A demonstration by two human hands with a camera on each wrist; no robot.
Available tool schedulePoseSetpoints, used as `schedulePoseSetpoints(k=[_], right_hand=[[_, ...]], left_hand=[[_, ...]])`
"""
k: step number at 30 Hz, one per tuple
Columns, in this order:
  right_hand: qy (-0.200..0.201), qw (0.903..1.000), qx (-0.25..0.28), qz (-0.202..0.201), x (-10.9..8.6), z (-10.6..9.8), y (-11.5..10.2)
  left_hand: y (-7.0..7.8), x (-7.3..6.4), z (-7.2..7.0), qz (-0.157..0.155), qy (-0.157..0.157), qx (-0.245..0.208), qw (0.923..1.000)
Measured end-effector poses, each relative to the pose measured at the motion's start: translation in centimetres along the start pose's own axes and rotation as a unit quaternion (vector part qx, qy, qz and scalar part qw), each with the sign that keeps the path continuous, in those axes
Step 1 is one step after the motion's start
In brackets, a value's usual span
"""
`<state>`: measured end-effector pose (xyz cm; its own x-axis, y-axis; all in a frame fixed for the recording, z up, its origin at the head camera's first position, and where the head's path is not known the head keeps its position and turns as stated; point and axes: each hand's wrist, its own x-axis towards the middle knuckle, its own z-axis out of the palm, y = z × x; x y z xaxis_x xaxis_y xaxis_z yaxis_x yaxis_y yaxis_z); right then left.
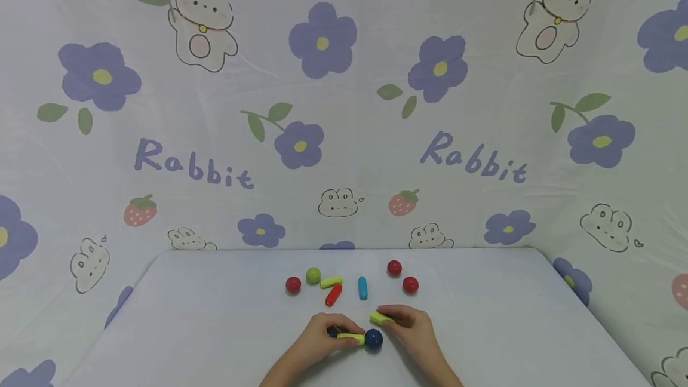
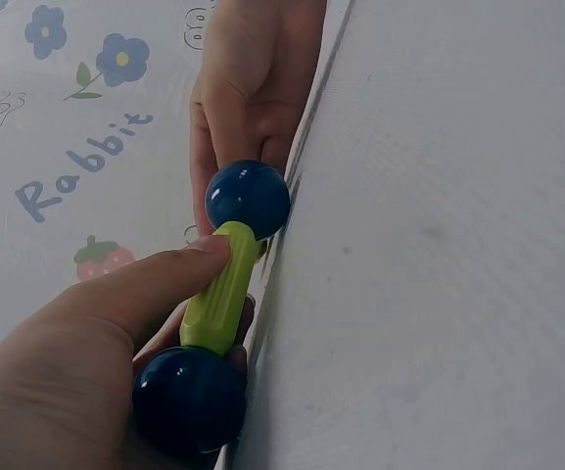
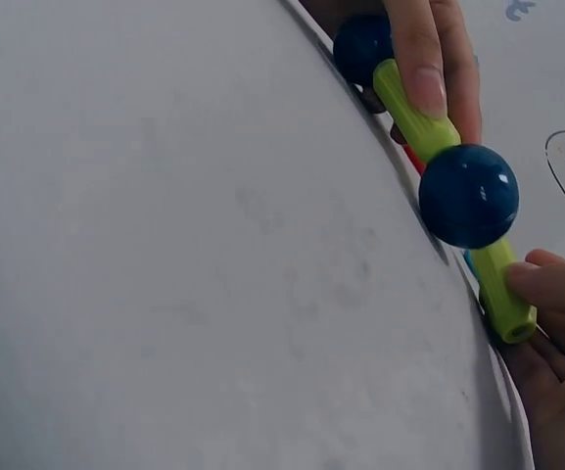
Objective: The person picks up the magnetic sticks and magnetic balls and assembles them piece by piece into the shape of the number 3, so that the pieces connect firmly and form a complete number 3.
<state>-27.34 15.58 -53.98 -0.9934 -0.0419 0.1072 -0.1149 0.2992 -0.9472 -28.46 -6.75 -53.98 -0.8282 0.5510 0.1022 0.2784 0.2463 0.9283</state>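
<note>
My left hand (image 1: 318, 339) pinches a yellow-green ribbed rod (image 2: 218, 294) between thumb and fingers. A dark blue ball (image 1: 373, 340) sits on the rod's right end, and a second blue ball (image 2: 190, 399) sits on its other end, partly behind the fingers in the head view. Just to the right, my right hand (image 1: 415, 328) holds another yellow-green rod (image 1: 379, 318) by thumb and fingertips. In the right wrist view this rod (image 3: 505, 294) shows a hole in its near end, and its far end lies close behind the blue ball (image 3: 469, 196).
Beyond the hands on the white table (image 1: 215, 315) lie a red ball (image 1: 292, 285), a green ball (image 1: 313, 275), a yellow-green rod (image 1: 331, 282), a red rod (image 1: 334, 295) and a blue rod (image 1: 362, 288). Two red balls (image 1: 411, 285) rest farther right. A patterned cloth (image 1: 355, 136) hangs behind.
</note>
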Motion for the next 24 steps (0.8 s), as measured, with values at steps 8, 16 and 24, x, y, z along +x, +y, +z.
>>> schedulePoseSetpoints(k=[8, 16, 24], right_hand=[[0.025, 0.9988, 0.039, 0.012, 0.0, 1.1, -0.6], [0.033, 0.998, 0.049, 0.022, 0.2, 1.8, -1.1], [0.049, 0.9972, 0.017, 0.053, 0.5, 1.9, -1.1]], left_hand=[[-0.1, 0.1, 0.1, 0.008, 0.002, 0.005, 1.0], [-0.1, 0.1, 0.0, 0.006, 0.002, 0.006, 1.0], [0.0, 0.0, 0.0, 0.005, 0.005, 0.014, 0.9999]])
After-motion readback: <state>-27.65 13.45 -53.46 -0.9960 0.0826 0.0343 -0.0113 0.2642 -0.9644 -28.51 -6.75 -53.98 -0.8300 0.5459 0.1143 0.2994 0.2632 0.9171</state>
